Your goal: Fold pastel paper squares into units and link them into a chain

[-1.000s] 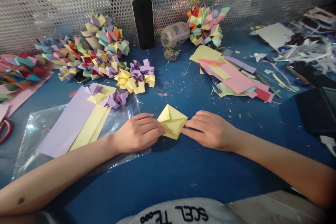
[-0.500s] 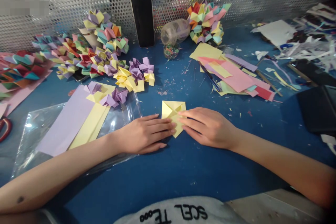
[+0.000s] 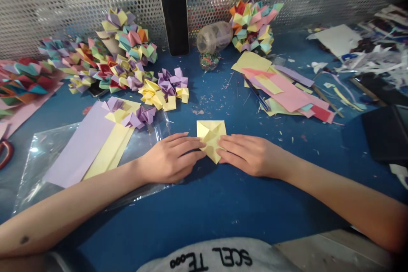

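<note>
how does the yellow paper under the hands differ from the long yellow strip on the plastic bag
The yellow paper is a small, creased, folded shape; the yellow strip is long and flat. The paper lies on the blue table, pressed by the left hand and right hand; the strip lies untouched on the plastic bag beside a purple strip. Both are pale yellow.

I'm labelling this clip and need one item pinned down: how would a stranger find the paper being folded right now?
Start at the black phone propped against the perforated metal screen, then come straight down the blue table toward the viewer. The yellow folded paper lies flat there, pressed between the left hand and right hand. Unlike the other yellow papers, it is a lone creased square.
</note>
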Demonstrator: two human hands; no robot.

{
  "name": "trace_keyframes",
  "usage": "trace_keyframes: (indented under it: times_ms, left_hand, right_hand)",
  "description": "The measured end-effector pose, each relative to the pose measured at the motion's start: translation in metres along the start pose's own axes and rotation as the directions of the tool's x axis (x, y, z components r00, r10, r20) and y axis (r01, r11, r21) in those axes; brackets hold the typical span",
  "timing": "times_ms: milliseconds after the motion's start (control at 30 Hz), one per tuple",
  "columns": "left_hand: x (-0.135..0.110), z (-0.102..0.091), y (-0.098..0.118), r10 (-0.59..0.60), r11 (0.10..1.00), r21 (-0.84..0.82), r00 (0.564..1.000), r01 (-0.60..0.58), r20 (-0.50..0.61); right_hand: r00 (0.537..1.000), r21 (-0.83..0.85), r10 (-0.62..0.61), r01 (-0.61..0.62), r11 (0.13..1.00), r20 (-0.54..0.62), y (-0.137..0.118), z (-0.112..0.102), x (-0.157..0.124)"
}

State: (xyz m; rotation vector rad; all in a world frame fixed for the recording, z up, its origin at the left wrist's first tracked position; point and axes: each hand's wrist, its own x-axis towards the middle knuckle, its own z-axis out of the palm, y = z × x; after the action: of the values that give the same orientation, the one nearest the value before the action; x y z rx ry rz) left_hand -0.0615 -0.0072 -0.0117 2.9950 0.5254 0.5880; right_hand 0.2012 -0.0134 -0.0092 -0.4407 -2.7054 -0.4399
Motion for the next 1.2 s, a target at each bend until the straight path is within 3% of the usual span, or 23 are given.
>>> trace_keyframes:
  times_ms: [133,333,600,833,1200]
  left_hand:
    - [0.0,-0.001,-0.001,0.07,0.998,-0.009,0.994,-0.07,0.088]
    - [0.0,-0.003,-0.002,0.082,0.996,0.004,0.98,-0.084,0.179]
    - [0.003,-0.003,0.001,0.03,0.999,0.006,0.98,-0.031,0.199]
    - [0.004,-0.002,0.003,-0.023,1.0,0.006,0.96,0.022,0.279]
    - [0.005,-0.002,0.004,-0.033,0.999,0.029,0.962,0.026,0.27]
  right_hand:
    - [0.995,0.047,0.101,-0.101,0.994,0.006,-0.004,0.0,0.002]
    - [0.951,0.182,0.299,-0.308,0.934,0.078,-0.009,-0.001,0.004]
    - [0.871,0.318,0.469,-0.49,0.811,0.148,-0.013,0.001,0.008]
    - [0.89,0.317,0.442,-0.453,0.833,0.112,-0.013,0.003,0.006]
    - [0.931,0.212,0.359,-0.366,0.906,0.071,-0.013,0.002,0.004]
